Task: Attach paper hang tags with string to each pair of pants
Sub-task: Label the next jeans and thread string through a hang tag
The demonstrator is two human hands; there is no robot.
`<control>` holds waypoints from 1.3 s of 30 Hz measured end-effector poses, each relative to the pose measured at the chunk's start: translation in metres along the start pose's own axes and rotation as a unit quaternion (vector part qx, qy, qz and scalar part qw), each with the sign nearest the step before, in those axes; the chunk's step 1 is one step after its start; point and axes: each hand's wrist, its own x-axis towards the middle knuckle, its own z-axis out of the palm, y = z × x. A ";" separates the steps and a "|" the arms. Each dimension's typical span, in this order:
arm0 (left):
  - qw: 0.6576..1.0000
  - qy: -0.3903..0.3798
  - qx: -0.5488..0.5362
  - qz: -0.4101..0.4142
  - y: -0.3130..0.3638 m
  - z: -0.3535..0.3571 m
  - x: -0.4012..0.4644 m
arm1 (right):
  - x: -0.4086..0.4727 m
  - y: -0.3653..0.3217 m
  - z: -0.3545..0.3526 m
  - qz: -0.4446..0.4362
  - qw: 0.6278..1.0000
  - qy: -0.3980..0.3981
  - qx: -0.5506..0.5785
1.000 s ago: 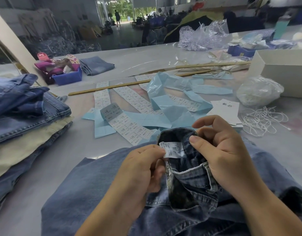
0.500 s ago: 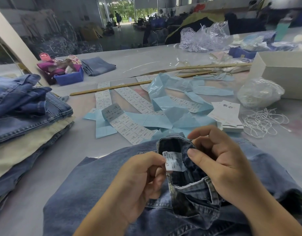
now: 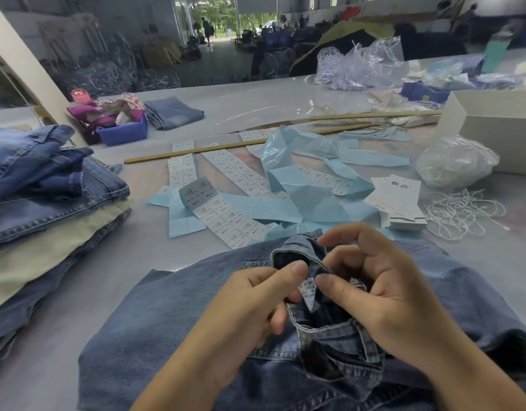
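A pair of blue jeans [image 3: 172, 315] lies spread in front of me, its waistband bunched up between my hands. My left hand [image 3: 250, 310] pinches the waistband denim and the edge of a small white printed label [image 3: 307, 292] sewn inside it. My right hand [image 3: 386, 295] curls around the folded waistband, thumb tip touching the label. A stack of white paper hang tags [image 3: 396, 200] sits to the right, beside a loose tangle of white string [image 3: 460, 212].
A pile of folded jeans and beige pants [image 3: 48, 203] is at the left. Sticker strips [image 3: 226, 215] and blue backing paper [image 3: 309, 179] litter the middle. Wooden rulers [image 3: 196, 151], a plastic bag of string [image 3: 454, 161], a white box [image 3: 493, 129] and a blue bin [image 3: 122, 132] lie further back.
Both hands have dropped lower with the waistband. The label, held flat and readable before, is now folded down between my thumbs.
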 end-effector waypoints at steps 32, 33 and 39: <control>0.965 0.191 0.062 0.167 -0.009 0.017 -0.001 | 0.008 0.012 -0.005 0.044 0.990 0.132 0.014; 0.968 0.192 0.024 0.157 -0.010 0.019 0.000 | 0.008 0.012 -0.004 0.037 0.991 0.123 -0.028; 0.971 0.136 -0.184 0.070 -0.016 0.026 0.000 | 0.009 -0.006 0.001 -0.045 0.965 0.037 -0.255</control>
